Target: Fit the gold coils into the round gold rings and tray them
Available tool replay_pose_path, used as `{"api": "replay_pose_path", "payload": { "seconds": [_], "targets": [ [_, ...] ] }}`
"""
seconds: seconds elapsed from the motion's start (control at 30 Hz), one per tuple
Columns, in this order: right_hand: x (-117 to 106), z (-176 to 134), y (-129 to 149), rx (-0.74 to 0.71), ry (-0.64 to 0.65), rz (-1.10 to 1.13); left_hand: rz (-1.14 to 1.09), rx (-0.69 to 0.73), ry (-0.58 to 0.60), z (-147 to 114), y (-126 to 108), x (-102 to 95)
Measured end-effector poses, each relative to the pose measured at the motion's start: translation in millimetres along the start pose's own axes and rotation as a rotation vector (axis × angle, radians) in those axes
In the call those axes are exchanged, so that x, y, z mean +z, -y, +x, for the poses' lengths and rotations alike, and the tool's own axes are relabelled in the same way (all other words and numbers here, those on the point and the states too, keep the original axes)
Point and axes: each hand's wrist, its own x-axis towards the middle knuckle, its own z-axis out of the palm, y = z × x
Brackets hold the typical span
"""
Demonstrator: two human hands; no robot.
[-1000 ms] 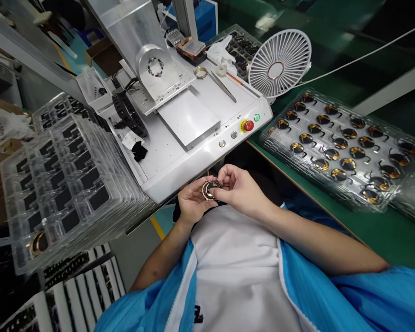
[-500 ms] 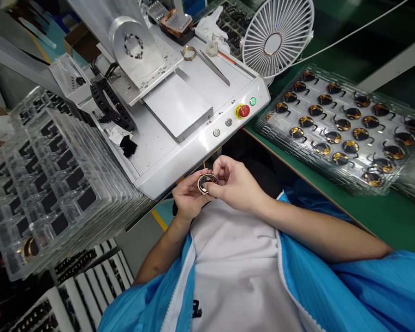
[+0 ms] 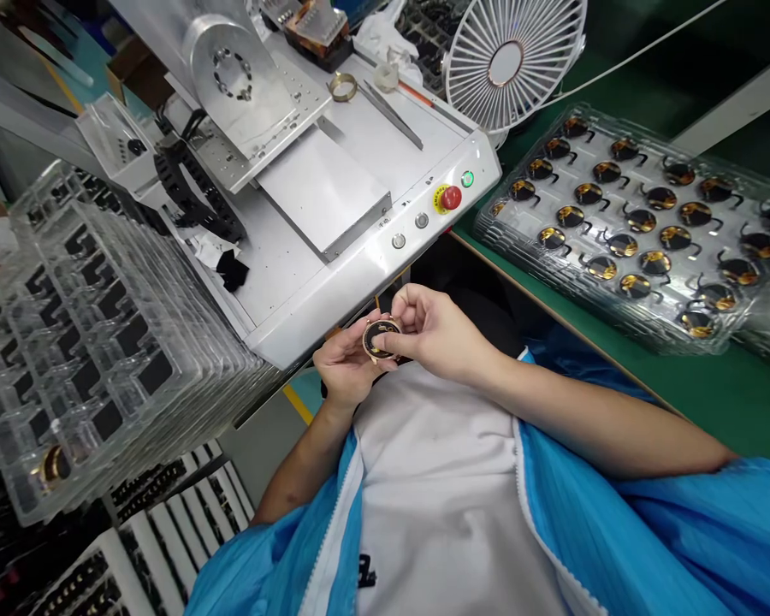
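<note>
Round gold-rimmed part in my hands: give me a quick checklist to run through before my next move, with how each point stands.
1. Part supported: ok, the left hand holds the round gold-rimmed part at its edge.
2. Second hand on it: ok, the right hand has its thumb on the dark face.
3. Dark face seated evenly in the rim: cannot tell, the thumb covers some of it.
4. A free hand: not ok, both are on the part.
5. Red button uncovered: ok.
6. Tweezers laid down: ok, on the white machine.
</note>
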Motion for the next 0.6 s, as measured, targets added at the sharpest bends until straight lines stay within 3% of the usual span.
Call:
{"api": "replay_pose_path", "payload": {
  "seconds": [0.17,0.33,0.6],
  "targets": [
    [-9.4,3.2,3.3,0.133,0.052,-0.072,0.031,-0.022,-0.020,-0.8,-0.3,-0.8],
    [-8.6,6.0,2.8,0.194,0.097,0.064,0.110,0.013,0.034,-3.0,-3.3,-4.4],
    [-2.6,8.6,-4.5,0.159,0.028,0.131,0.196,0.064,0.011,-3.8,-7.3,-7.6]
  ]
}}
